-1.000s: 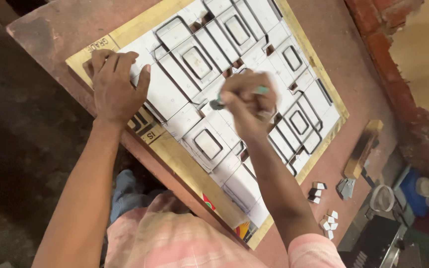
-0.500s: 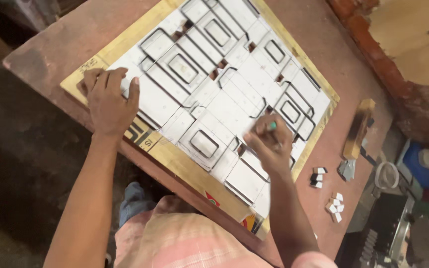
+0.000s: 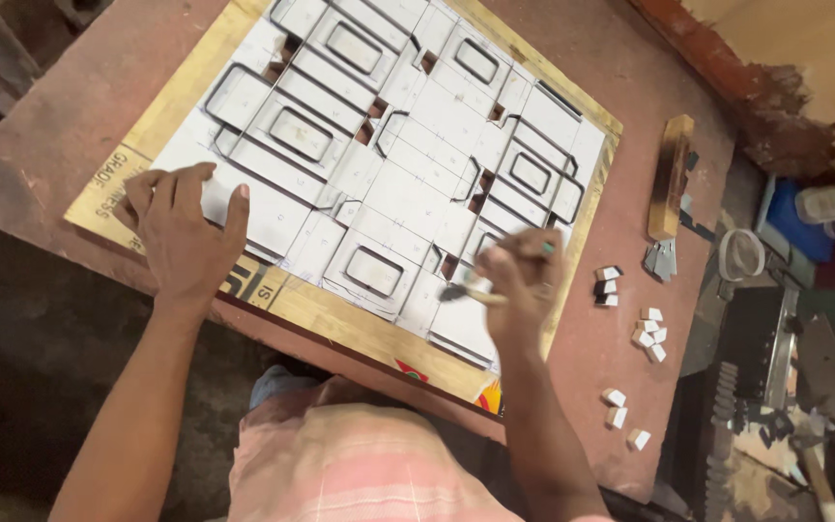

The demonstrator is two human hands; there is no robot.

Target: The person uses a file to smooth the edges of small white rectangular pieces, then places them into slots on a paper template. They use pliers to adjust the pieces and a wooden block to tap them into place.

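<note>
We saw a big reddish worktop (image 3: 630, 319), and on it lay a wide yellow wooden board (image 3: 340, 324) that filled most of the middle and reached close to the near edge. On top of the board lay a large white sheet (image 3: 417, 193) drawn with box shapes. Thin metal strips (image 3: 326, 135) stood along many of the lines, in the far part and the middle part. Some lines near the near edge looked bare to us, so we judged the work was well along but not finished.

Our left hand (image 3: 181, 242) lay flat with its fingers spread on the left near corner of the sheet. Its grip was loose and held nothing; it only pressed down. Our right hand (image 3: 519, 280) was over the right near part of the sheet. Its grip was closed around a small hammer (image 3: 466, 292) with a pale handle and a dark head that touched the sheet.

Dark letters (image 3: 108, 184) were printed on the board's left edge. A red and yellow mark (image 3: 485, 394) showed at its near edge.

A long wooden block (image 3: 671, 174) lay by the worktop's right edge. Little white blocks (image 3: 645, 333) sat near that right edge too, in a few small bunches.
</note>
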